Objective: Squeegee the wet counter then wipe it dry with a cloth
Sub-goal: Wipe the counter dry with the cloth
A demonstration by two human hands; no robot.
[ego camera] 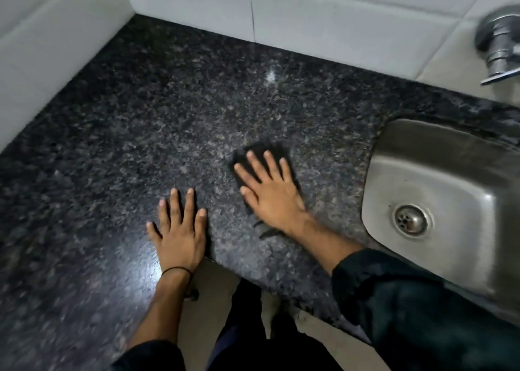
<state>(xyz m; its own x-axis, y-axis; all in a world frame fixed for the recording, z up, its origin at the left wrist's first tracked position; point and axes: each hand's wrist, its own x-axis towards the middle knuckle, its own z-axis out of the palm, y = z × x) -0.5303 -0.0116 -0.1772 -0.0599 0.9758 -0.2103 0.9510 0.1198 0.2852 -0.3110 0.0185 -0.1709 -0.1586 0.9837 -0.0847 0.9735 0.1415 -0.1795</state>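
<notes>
dark speckled counter (168,112), glossy, left of sink (439,190). cloth (261,151) dark, flat, folded, near sink. right hand (270,190) splayed flat on cloth; left hand (180,230) splayed flat on counter, empty.

Cloth (260,152) mostly hidden under right hand (270,193); tap (499,44) cut by right edge, blurred.

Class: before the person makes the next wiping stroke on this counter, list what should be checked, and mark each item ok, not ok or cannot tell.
1. Cloth flat under right hand: ok.
2. Left hand off the cloth, flat on the counter: ok.
3. Stroke path free of objects: ok.
4. Counter already squeegeed: cannot tell; no squeegee in view.
5. Water remaining on the stone: cannot tell; glare and blur.
6. Sink beside the cloth, open for runoff: ok.
</notes>
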